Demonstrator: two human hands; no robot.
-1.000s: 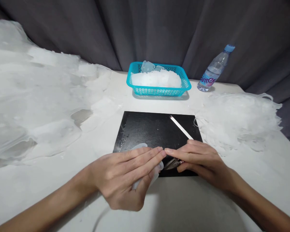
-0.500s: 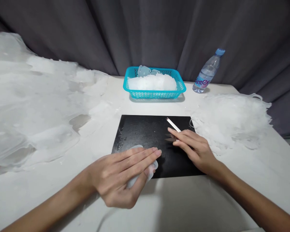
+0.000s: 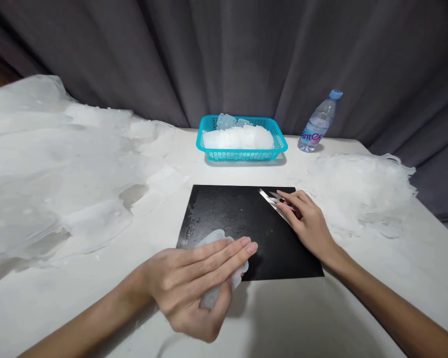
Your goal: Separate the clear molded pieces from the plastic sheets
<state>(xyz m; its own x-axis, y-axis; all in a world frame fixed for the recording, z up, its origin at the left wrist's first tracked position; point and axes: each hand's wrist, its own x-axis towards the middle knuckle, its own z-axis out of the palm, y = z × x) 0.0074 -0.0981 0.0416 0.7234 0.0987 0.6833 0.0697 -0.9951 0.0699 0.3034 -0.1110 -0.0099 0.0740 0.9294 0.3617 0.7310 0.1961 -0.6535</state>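
My left hand (image 3: 199,283) is closed around a soft, translucent whitish piece with a wavy rim (image 3: 212,237), held over the near left part of the black board (image 3: 227,209). Its fingers lie straight across the piece and hide most of it. At the board's far right, my right hand (image 3: 304,219) pinches small thread snips (image 3: 278,197), their pointed blades facing left. Beside the snips and partly under the fingers is a slim whitish strip (image 3: 272,204) with a dark tip; whether the hand touches it I cannot tell.
A blue plastic basket (image 3: 242,155) behind the board holds whitish translucent pieces. A water bottle (image 3: 317,124) stands to its right. Large translucent sheets (image 3: 78,164) cover the table's left side, and a pile of thin scraps (image 3: 366,194) lies right. A dark curtain hangs behind.
My right hand has moved away from me and slightly right with the snips, whose blades are now beside the slim strip. My left hand still holds the translucent piece. The view has shifted slightly.
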